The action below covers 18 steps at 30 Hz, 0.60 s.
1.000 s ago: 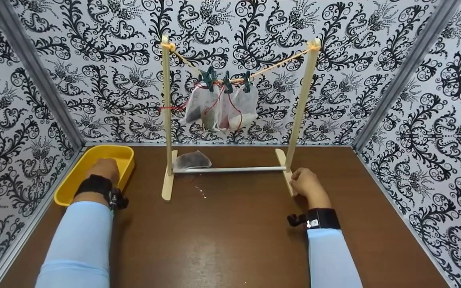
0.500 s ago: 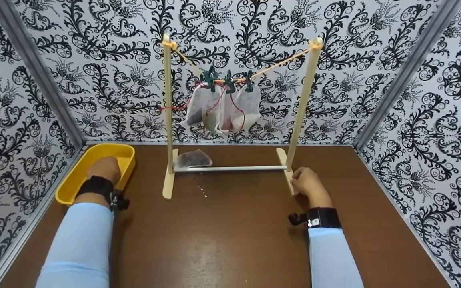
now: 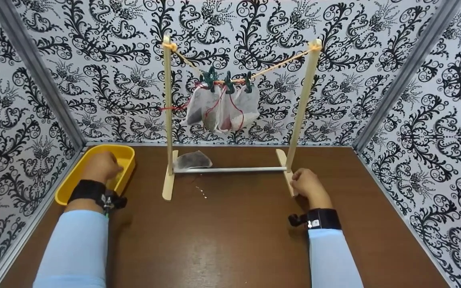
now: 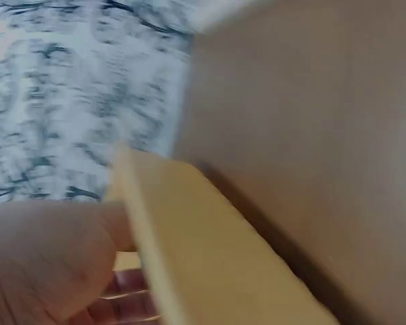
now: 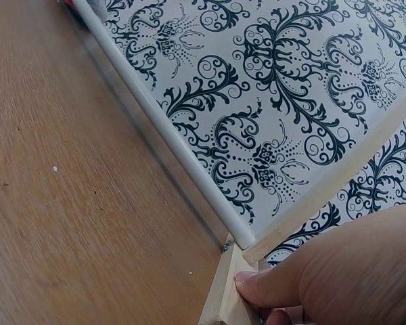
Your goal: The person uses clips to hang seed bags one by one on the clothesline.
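Observation:
My left hand (image 3: 101, 166) is down inside a yellow plastic tray (image 3: 64, 194) at the left. In the left wrist view its fingers (image 4: 132, 298) curl behind the tray's near wall (image 4: 203, 237); I cannot tell whether they hold anything. My right hand (image 3: 307, 185) pinches the flat wooden foot (image 5: 224, 291) of a small clothesline stand (image 3: 303, 104), thumb (image 5: 260, 288) on top. Several white mesh pouches (image 3: 244, 106) with red strings hang from the stand's orange cord (image 3: 280, 63) by dark green clothespins (image 3: 229, 83).
One dark-filled pouch (image 3: 193, 160) lies on the brown table (image 3: 214, 232) by the stand's left foot (image 3: 168, 186). A white rod (image 3: 234, 169) joins the two feet low down. White specks (image 3: 201, 192) lie in front of it. Patterned walls (image 3: 426, 132) enclose the back and sides.
My left hand has shifted slightly left and up within the tray, its wrist turning. My right hand stays on the stand's foot, and the hanging pouches look nearly still.

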Each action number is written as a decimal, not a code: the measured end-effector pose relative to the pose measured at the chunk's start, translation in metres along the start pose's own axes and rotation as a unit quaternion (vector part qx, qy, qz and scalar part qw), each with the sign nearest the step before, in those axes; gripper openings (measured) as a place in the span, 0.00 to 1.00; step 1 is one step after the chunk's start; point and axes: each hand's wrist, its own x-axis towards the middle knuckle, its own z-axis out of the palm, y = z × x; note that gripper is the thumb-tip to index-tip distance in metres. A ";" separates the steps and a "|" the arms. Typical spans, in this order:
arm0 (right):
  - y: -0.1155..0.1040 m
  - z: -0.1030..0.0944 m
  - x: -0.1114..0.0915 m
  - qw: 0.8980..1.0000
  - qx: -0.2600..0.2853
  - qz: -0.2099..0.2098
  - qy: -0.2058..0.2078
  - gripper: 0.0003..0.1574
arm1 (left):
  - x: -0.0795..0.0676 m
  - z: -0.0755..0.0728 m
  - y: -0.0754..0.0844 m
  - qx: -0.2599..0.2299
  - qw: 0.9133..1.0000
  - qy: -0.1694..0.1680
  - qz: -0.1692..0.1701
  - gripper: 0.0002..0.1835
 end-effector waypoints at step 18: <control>-0.057 -0.030 -0.051 1.000 0.006 -0.001 -0.013 0.14 | -0.074 0.050 0.151 -0.322 0.930 0.094 0.150 0.23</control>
